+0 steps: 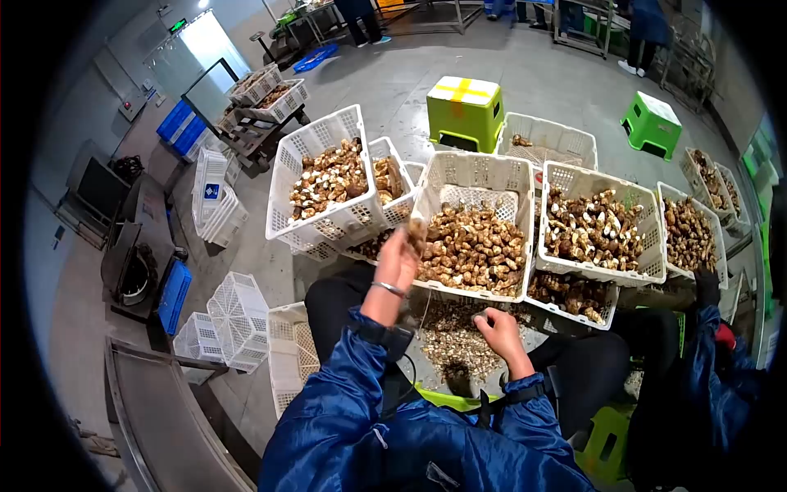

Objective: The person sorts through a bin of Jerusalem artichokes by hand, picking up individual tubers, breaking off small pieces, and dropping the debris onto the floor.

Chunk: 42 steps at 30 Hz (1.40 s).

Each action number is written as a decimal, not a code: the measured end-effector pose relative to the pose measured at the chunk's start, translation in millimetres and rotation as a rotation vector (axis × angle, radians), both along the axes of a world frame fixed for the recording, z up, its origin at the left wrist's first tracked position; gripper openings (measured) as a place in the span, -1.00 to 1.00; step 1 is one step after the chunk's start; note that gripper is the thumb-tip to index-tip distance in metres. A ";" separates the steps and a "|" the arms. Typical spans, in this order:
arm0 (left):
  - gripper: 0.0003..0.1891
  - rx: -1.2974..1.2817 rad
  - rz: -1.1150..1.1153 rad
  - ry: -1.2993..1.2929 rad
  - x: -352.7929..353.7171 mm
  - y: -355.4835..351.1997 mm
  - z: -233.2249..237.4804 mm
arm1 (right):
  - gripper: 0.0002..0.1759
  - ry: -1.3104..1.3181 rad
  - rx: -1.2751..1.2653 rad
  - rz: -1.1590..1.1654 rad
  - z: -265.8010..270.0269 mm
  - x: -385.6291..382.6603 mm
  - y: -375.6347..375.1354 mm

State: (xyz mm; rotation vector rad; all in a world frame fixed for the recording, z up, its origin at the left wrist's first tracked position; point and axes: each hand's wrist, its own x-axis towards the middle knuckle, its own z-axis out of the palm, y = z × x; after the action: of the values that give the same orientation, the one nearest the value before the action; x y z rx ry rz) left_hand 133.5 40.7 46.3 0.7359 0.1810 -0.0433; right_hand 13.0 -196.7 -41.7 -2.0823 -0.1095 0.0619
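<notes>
My left hand (pixel 395 266), with a metal bracelet at the wrist, is raised at the near left corner of a white crate (pixel 471 289). Its fingers are closed on a brown mushroom (pixel 417 234), slightly blurred. Brown-and-cream mushrooms (pixel 475 250) fill much of that crate. Lower and to the right, my right hand (pixel 502 334) is closed, fingertips pinched together, above the floor between my knees. Whatever it may hold is hidden or too small to make out. Beneath both hands lies a heap of small pale and brown trimmings (pixel 459 348).
More mushroom crates stand at left (pixel 283 205) and right (pixel 602 275). Stools, one yellow-green (pixel 465 119) and one green (pixel 652 127), stand beyond. A co-worker's gloved hand (pixel 707 287) is at the far-right crate. Stacked white crates (pixel 238 316) and a metal-edged table (pixel 156 410) are at left.
</notes>
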 end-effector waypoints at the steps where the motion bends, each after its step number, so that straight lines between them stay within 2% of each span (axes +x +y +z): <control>1: -0.76 -0.098 0.164 -0.128 19.6 19.5 -3.0 | -0.65 0.017 -0.017 0.014 0.0 -0.5 0.3; 2: -0.78 -0.151 0.185 -0.129 31.9 26.8 12.9 | -0.64 0.033 -0.035 0.028 0.8 -0.5 1.1; 5: -0.79 -0.039 0.215 -0.026 58.0 25.6 -9.9 | -0.63 0.075 0.017 0.053 5.3 -0.4 3.1; 7: -0.87 0.343 -0.051 0.052 61.2 -1.1 -38.9 | -0.64 0.062 -0.009 0.074 -1.6 -0.6 5.4; 8: -0.87 0.575 -0.179 0.126 61.9 -18.8 -67.8 | -0.65 0.075 0.023 0.083 0.0 -2.3 7.2; 9: -0.81 0.652 -0.178 0.208 39.8 -60.1 -47.9 | -0.67 0.140 -0.071 0.148 7.5 -1.2 6.5; 10: -0.66 0.979 -0.344 0.049 47.5 -70.5 -95.9 | -0.68 0.098 -0.068 0.182 -3.4 -0.3 8.7; 11: -0.63 1.233 -0.266 -0.422 64.9 -83.4 -177.3 | -0.69 0.046 -0.070 0.216 -15.5 -1.8 10.0; 13: -0.58 1.818 -0.545 -0.480 43.2 -126.2 -140.6 | -0.67 -0.003 -0.058 0.263 -22.0 -4.9 10.0; 15: -0.61 1.730 -0.410 -0.666 41.7 -148.2 -193.6 | -0.66 0.135 -0.232 0.277 -36.2 -4.4 6.2; 17: -0.67 1.907 -0.609 -0.552 33.1 -164.5 -163.1 | -0.65 0.078 -0.344 0.281 -65.4 -2.4 -0.8; 19: -0.70 1.991 -0.595 -0.738 49.1 -171.6 -214.5 | -0.64 0.215 -0.401 0.335 -45.8 1.0 -4.3; 20: -0.72 1.974 -0.577 -0.799 46.0 -168.2 -206.9 | -0.64 0.205 -0.400 0.331 -50.2 0.5 -4.3; 21: -0.72 2.055 -0.731 -0.681 44.7 -169.8 -187.9 | -0.64 0.169 -0.389 0.332 -54.2 1.9 -4.8; 23: -0.71 1.943 -0.697 -0.633 40.2 -161.1 -170.1 | -0.65 0.106 -0.357 0.327 -62.2 0.0 -3.4; 25: -0.73 1.744 -0.482 -0.619 43.0 -150.9 -174.3 | -0.66 0.115 -0.349 0.330 -61.0 1.6 -3.0; 27: -0.71 1.692 -0.409 -0.560 49.7 -133.9 -169.7 | -0.67 0.085 -0.317 0.282 -58.8 0.2 -1.3; 29: -0.64 1.441 -0.380 -0.308 45.2 -115.0 -161.3 | -0.67 0.042 -0.280 0.265 -65.1 2.5 0.0; 30: -0.64 1.061 -0.496 -0.058 44.6 -101.9 -165.5 | -0.68 0.033 -0.216 0.217 -56.3 1.4 1.0; 31: -0.61 1.007 -0.483 -0.072 32.8 -90.2 -142.1 | -0.69 0.024 -0.153 0.172 -42.3 1.9 2.7; 33: -0.61 1.117 -0.468 -0.002 9.8 -69.7 -100.0 | -0.71 0.000 -0.100 0.106 -30.2 2.9 5.4; 35: -0.63 1.172 -0.386 -0.076 -6.6 -49.1 -104.5 | -0.73 -0.057 -0.061 0.042 -13.6 2.1 8.1; 36: -0.66 1.105 -0.298 -0.047 -16.2 -43.1 -109.7 | -0.73 -0.058 -0.044 0.028 -13.6 2.4 9.0; 37: -0.68 0.883 -0.319 0.001 -23.8 -37.1 -114.1 | -0.73 -0.060 -0.027 0.012 -13.5 2.1 9.1; 39: -0.70 0.929 -0.259 0.033 -45.1 -35.2 -83.4 | -0.72 -0.037 0.067 -0.036 0.7 -1.7 10.2; 40: -0.74 0.782 -0.279 0.028 -48.0 -32.4 -101.1 | -0.72 -0.014 0.021 -0.060 2.5 -1.3 8.5; 41: -0.71 0.739 -0.315 0.119 -62.9 -38.6 -68.2 | -0.72 0.015 -0.021 -0.075 2.2 -1.0 7.6; 42: -0.70 0.768 -0.318 0.097 -65.8 -40.7 -65.8 | -0.72 0.023 0.070 -0.105 3.0 -0.9 5.9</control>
State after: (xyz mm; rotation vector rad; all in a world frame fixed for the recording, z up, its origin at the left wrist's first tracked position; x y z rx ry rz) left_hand 67.8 0.0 -19.5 1.5267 0.1702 -0.3262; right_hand 12.1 -190.9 -38.7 -2.0134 0.0121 0.0181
